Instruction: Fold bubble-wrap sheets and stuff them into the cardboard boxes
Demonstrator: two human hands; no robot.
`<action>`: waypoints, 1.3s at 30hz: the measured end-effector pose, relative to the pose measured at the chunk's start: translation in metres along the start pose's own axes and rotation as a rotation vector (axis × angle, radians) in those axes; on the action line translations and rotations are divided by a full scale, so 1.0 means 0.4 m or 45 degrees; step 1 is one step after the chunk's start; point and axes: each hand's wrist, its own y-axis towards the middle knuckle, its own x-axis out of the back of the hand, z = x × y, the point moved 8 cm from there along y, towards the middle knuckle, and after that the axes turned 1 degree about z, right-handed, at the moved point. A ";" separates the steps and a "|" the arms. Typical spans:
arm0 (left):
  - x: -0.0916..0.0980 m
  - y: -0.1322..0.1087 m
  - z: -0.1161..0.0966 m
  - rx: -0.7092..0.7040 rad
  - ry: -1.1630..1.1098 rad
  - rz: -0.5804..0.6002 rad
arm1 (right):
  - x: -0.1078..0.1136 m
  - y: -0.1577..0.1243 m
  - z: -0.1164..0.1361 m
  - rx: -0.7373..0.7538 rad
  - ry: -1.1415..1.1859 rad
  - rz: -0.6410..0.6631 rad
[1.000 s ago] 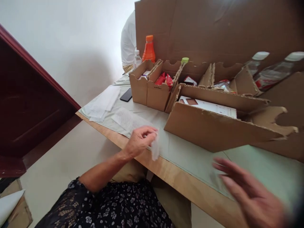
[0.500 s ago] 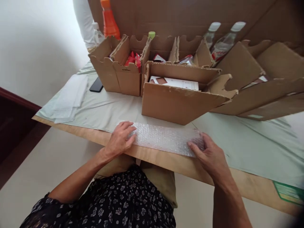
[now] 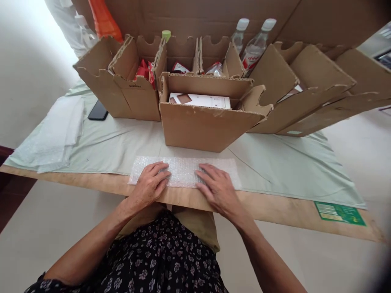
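Note:
A sheet of clear bubble wrap [image 3: 183,171] lies flat at the near edge of the table, on a pale green cloth [image 3: 281,167]. My left hand [image 3: 150,185] rests palm down on its left half, fingers stretched out. Pressing on its middle is my right hand [image 3: 215,189], also flat with fingers spread. Just behind the wrap stands an open cardboard box [image 3: 201,122] with a white and brown carton [image 3: 200,100] inside.
More cardboard compartments [image 3: 131,85] behind hold red packets [image 3: 145,69] and wrapped snacks. Bottles [image 3: 255,42] stand at the back against a cardboard wall. A black phone [image 3: 98,110] and a stack of bubble wrap sheets [image 3: 51,138] lie left. A green label [image 3: 339,213] lies on the wooden edge, right.
The bubble wrap was brought from the left and laid flat at the table edge. My right hand slid from its right end to its middle. The view swung right and downward.

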 end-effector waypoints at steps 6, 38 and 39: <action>0.037 -0.011 0.027 0.054 -0.048 -0.045 | 0.140 -0.169 -0.264 -0.562 -0.142 -0.299; 0.258 0.207 0.311 0.389 0.200 -0.214 | -0.082 -0.107 0.131 -0.542 1.033 0.007; 0.242 0.195 0.291 0.344 0.182 -0.220 | -0.089 -0.104 0.135 -0.551 1.056 0.031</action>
